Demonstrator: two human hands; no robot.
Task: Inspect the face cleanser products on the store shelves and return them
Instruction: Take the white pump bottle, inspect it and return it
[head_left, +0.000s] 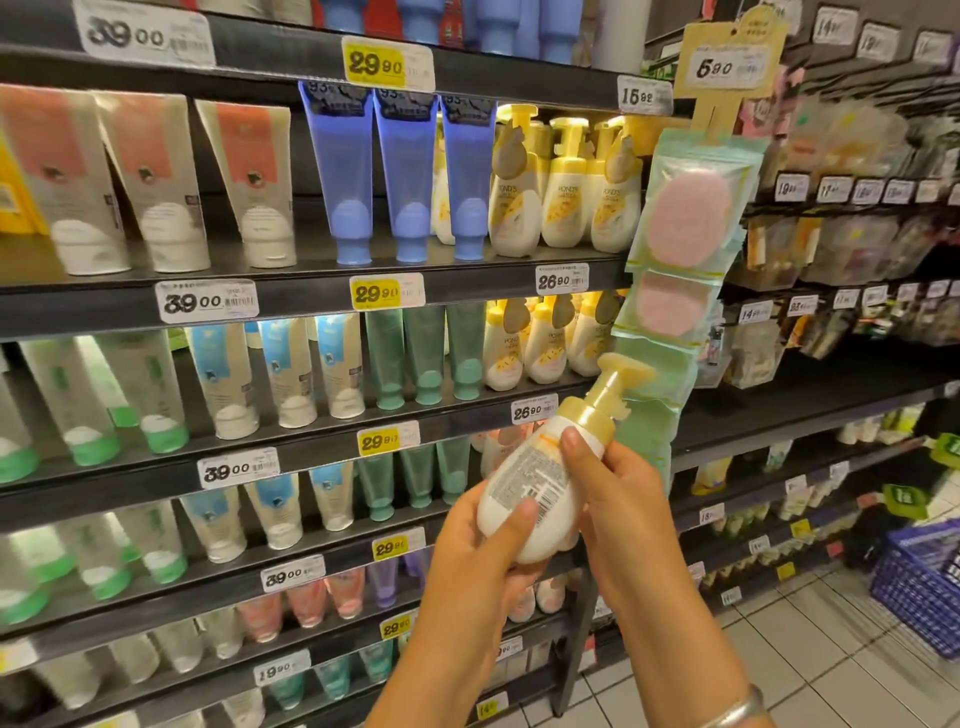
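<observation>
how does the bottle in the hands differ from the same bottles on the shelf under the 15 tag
The held bottle is tilted, its printed back label and barcode facing the camera; the shelf bottles stand upright, fronts out. It carries no hang tag; some shelf bottles do. Both are white with yellow pumps.

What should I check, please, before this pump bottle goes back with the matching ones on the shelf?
1. Grip: left hand holds the base of the pump bottle, right hand holds its neck: ok.
2. Pump head on, undamaged: ok.
3. Back label with barcode faces the camera, so inspection is possible: ok.
4. Matching bottles stand above the 26.90 tag: ok.
5. A free slot in that row: cannot tell.
6. Hanging sponge packs sit close beside the route up to the shelf: not ok.
</observation>
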